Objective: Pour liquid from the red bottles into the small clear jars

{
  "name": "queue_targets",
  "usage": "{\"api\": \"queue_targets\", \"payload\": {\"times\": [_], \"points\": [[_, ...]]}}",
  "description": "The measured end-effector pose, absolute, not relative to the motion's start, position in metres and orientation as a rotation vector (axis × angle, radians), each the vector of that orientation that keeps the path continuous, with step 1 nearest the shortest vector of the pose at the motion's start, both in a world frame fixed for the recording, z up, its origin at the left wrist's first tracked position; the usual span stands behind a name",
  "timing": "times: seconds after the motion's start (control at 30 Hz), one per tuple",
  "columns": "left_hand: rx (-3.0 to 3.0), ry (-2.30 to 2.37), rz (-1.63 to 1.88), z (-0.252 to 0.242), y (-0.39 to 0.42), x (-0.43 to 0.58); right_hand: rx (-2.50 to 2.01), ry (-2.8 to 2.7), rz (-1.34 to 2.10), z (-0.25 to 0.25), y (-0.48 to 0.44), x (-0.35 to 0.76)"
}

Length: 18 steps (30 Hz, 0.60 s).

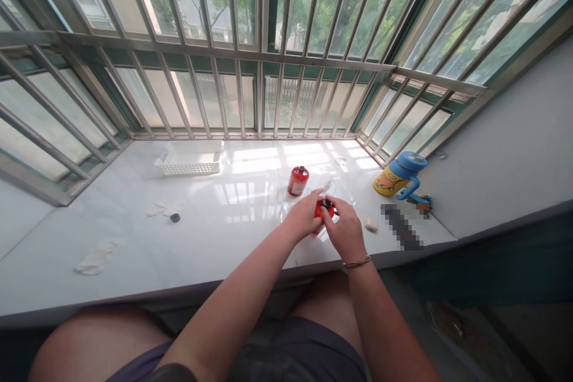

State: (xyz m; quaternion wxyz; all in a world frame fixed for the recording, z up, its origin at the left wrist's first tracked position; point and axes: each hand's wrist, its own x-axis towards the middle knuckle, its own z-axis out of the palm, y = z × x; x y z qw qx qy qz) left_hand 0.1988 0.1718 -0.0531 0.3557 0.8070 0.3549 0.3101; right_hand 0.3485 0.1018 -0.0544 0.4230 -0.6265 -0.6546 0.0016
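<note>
Both of my hands meet over a white stone sill (224,233). My left hand (304,215) grips the side of a small red container (323,211) with a dark top. My right hand (344,230) has its fingers on that dark top. Part of the container is hidden by my fingers. Just behind my hands stands a red bottle (298,181) with a pale label, not touched by either hand. Some clear plastic (329,188) lies beside it, close to my fingers.
A white plastic basket (190,158) stands against the barred window at the back. Crumpled white tissue (96,259) and a small black object (175,218) lie on the left. On the right are a yellow cup (387,182), blue tape (412,161) and a blurred patch (400,227).
</note>
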Motion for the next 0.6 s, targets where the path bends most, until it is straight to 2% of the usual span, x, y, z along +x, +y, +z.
{"api": "queue_targets", "payload": {"times": [0.1,0.23,0.43,0.6], "points": [[2.083,0.910,0.778,-0.052,0.172,0.198,-1.585,-1.481,0.108,-0.056,0.094,0.345],[2.090,0.896,0.782,-0.050,0.173,0.198,-1.674,-1.236,0.042,-0.056,0.086,0.340],[2.092,0.913,0.761,-0.048,0.172,0.198,-1.485,-1.301,0.299,-0.062,0.089,0.339],[2.100,0.888,0.751,-0.049,0.173,0.196,-1.499,-1.172,0.237,-0.064,0.090,0.340]]}}
